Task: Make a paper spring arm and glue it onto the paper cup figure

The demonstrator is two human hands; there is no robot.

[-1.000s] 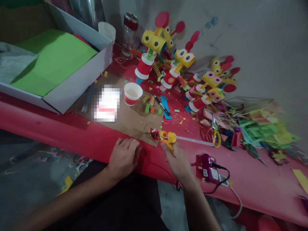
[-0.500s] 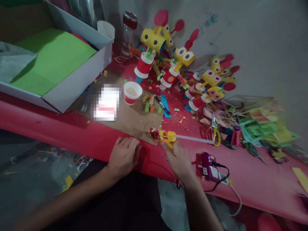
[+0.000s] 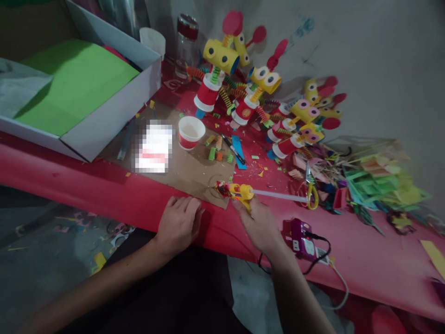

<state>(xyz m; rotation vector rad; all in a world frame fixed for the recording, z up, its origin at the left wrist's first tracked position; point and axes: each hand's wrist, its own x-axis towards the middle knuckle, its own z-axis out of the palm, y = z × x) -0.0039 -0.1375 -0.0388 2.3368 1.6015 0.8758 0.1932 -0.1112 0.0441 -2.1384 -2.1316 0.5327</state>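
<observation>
My right hand (image 3: 260, 226) is wrapped round the handle of a yellow glue gun (image 3: 243, 191). A long translucent glue stick (image 3: 280, 195) runs out of its back toward the scissors, and the dark, stained nozzle end points left over a cardboard sheet (image 3: 181, 178). A small red light glows on the gun's side. My left hand (image 3: 179, 225) rests on the table's front edge, its fingers curled together, with no object visible in it. Beyond the hands stand a red and white paper cup (image 3: 191, 133) and several folded paper springs (image 3: 219, 148).
Several paper-cup figures (image 3: 208, 93) stand along the wall. On the left is a white box (image 3: 114, 111) with green sheets. Scissors (image 3: 312, 195), paper scraps (image 3: 378, 181) and a purple power adapter (image 3: 303, 239) with cords lie right. A pen (image 3: 234, 149) lies centrally; a blurred-out bright rectangle (image 3: 155, 146) lies left.
My right hand has shifted slightly with the glue gun, whose nozzle sits a little higher and further right. My left hand stays practically in place.
</observation>
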